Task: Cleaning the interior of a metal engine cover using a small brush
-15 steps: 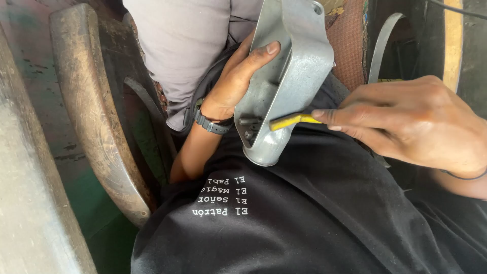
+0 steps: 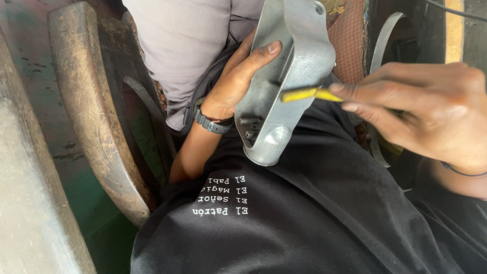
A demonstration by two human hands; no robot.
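A: Where is the casting (image 2: 294, 76) held?
B: Against the lap, left hand (image 2: 238, 81) closed round its edge. Stiff, weighty, smooth metal; best gripped at the rim.
A: Right hand (image 2: 426, 109)?
B: Pinched shut on a yellow tool (image 2: 307, 94) poked inside.

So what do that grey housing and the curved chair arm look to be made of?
The grey housing looks like cast metal, likely aluminium: dull silver sheen, moulded bosses inside. The curved chair arm looks like worn wood, with brown, scuffed grain and a rubbed finish.
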